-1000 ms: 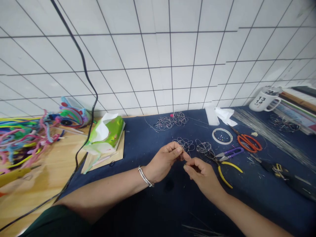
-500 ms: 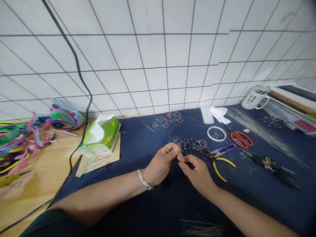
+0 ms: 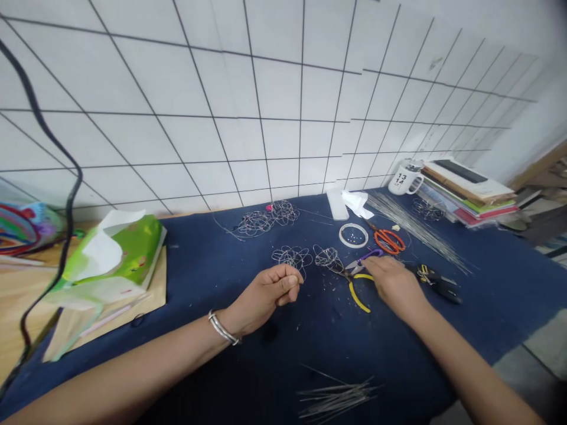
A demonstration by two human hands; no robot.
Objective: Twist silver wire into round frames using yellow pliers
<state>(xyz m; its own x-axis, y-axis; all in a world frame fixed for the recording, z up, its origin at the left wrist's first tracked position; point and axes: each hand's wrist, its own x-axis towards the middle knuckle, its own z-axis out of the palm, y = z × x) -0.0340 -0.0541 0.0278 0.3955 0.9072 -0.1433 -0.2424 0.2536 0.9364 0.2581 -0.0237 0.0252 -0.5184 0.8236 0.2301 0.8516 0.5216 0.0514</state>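
My left hand (image 3: 271,291) is closed in a pinch, thumb pressed against the bent forefinger. Whatever sits between them is too small to make out. Just behind its fingertips is a looped wire flower (image 3: 290,256), and a second wire bundle (image 3: 326,257) lies to its right. My right hand (image 3: 396,286) reaches down over the purple-handled thread snips (image 3: 370,255), fingertips at the handle and partly hidden by the hand. Below those fingers are yellow-handled pliers (image 3: 358,298), spread apart on the cloth. I cannot tell whether the right fingers grip anything.
Orange-handled scissors (image 3: 388,241), a white ring dish of beads (image 3: 353,235) and black pliers (image 3: 438,284) lie on the right. Cut wires (image 3: 339,396) lie in front, long wires (image 3: 420,230) behind. A mug (image 3: 404,179) stands by stacked books; a green tissue pack (image 3: 128,251) is left.
My right hand has left my left hand's fingertips and moved right to the snips and yellow pliers. My left hand stays pinched. The view has swung to the right.
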